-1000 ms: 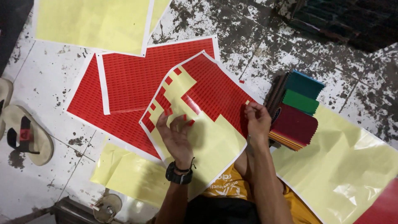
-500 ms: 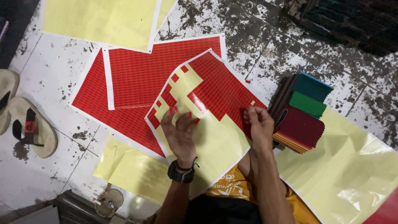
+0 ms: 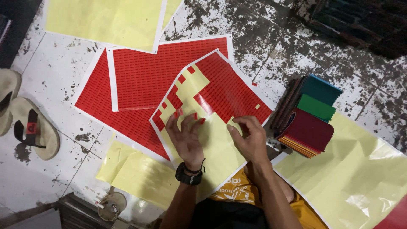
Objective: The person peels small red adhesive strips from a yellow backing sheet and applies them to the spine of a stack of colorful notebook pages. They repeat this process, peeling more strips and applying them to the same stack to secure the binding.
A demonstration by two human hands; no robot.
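A partly peeled sticker sheet point(image 3: 220, 91), red small rectangles on yellow backing, lies tilted on the floor in front of me. My left hand point(image 3: 186, 140), with a black wristwatch, rests spread on the bare yellow part; small red stickers point(image 3: 196, 116) cling to its fingertips. My right hand point(image 3: 251, 139) is curled, thumb and forefinger pinched together at the lower edge of the red field. What sits in that pinch is hidden.
Two full red sticker sheets point(image 3: 144, 76) lie under the peeled one. Empty yellow backing sheets lie at top left point(image 3: 106, 21), bottom left point(image 3: 135, 174) and right point(image 3: 360, 169). A stack of spiral notebooks point(image 3: 311, 114) sits to the right. Sandals point(image 3: 29, 127) lie at far left.
My right hand has moved from the sheet's right edge inward to the lower edge of the red field. My left hand stays spread on the yellow backing, red stickers now on its fingertips.
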